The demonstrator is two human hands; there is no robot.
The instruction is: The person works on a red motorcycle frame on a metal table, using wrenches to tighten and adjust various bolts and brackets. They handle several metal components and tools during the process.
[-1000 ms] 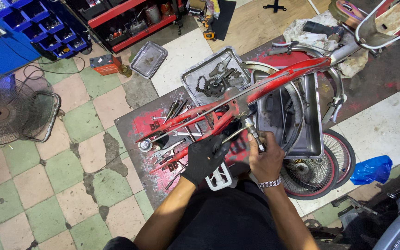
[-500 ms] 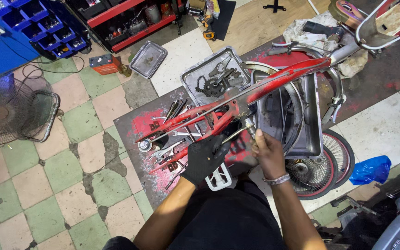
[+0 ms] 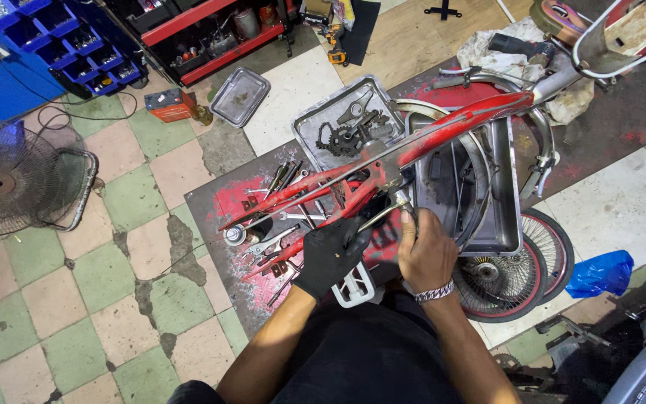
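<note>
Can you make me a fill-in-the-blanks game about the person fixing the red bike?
1. The left hand wears a ____ glove.
2. The right hand has a silver ____ on its wrist.
3. The bike frame is painted ____.
4. The tray holding the chain is made of ____.

Missing words: black; bracelet; red; metal.

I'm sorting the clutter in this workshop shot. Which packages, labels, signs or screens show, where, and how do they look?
Small box: on the floor beside the metal tray, boxy, orange-red with a dark top.
Plastic bag: on the floor right of the spoked wheel, crumpled, blue.
No signs or screens show.
</note>
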